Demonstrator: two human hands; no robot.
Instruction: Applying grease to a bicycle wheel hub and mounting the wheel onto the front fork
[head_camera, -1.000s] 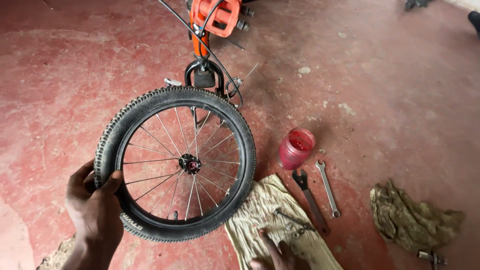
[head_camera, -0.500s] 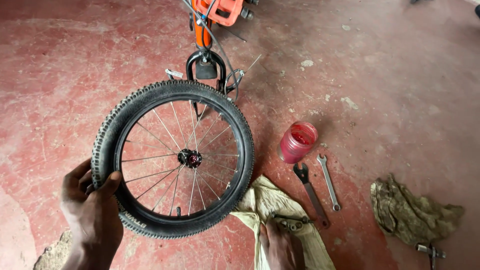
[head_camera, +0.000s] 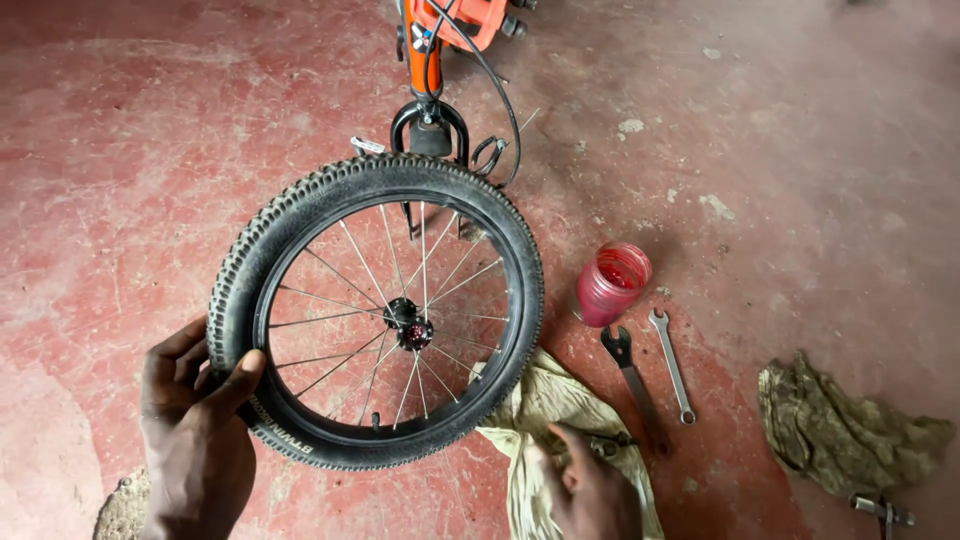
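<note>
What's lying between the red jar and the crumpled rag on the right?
In the head view, two wrenches: a black one and a silver one, side by side on the red floor between jar and rag.

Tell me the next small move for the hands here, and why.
Probably close the right hand on the small dark part lying on the cloth. Its fingers rest right at that part, while the left hand grips the tyre of the wheel, holding it up off the red floor.
</note>
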